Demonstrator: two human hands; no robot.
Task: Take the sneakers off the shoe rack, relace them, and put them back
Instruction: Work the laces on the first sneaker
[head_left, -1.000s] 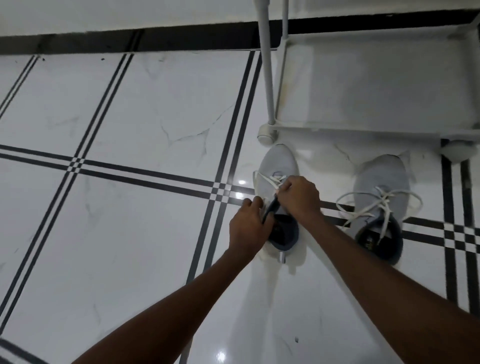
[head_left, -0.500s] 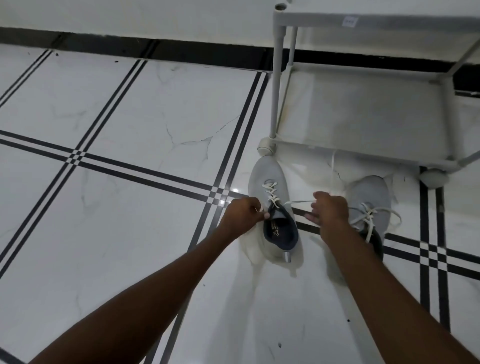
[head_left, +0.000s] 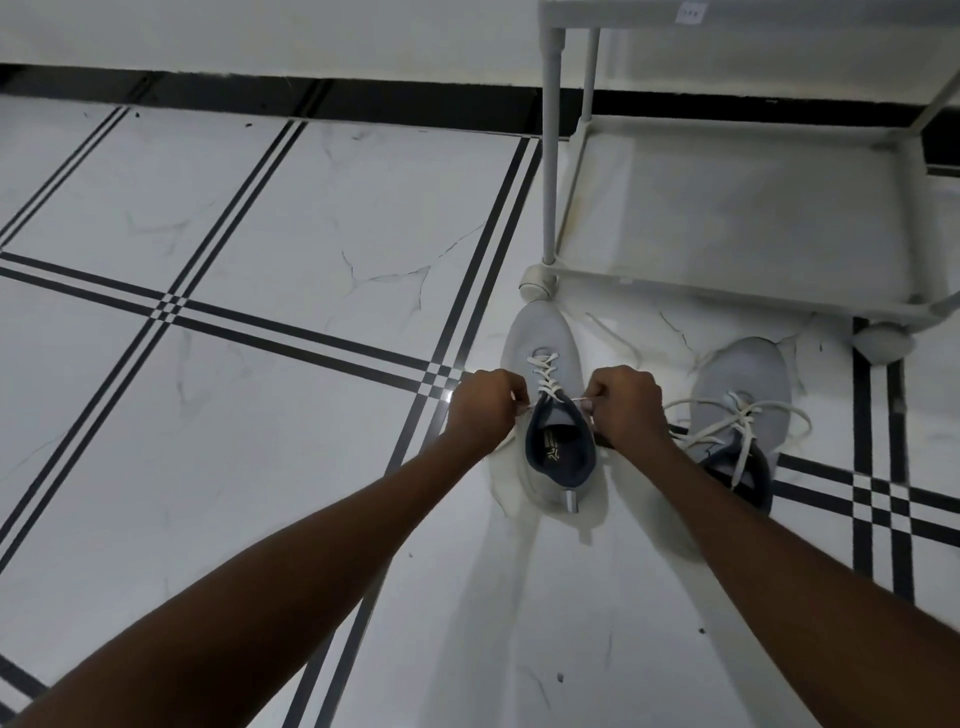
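Observation:
Two light grey sneakers with dark blue lining stand on the floor, toes toward the rack. The left sneaker has its white lace crossed through the eyelets. My left hand pinches one lace end at the shoe's left side. My right hand pinches the other end at its right side, both ends pulled taut sideways. The right sneaker sits apart to the right, its laces lying in loose loops.
A white shoe rack stands just beyond the sneakers, its bottom shelf bare, with round feet at the corners. The floor is glossy white tile with black stripes. A black baseboard runs along the wall behind.
My right hand has come back from the right to the left sneaker's side, and both hands now hold lace ends close to the top eyelets. The view has tilted up slightly.

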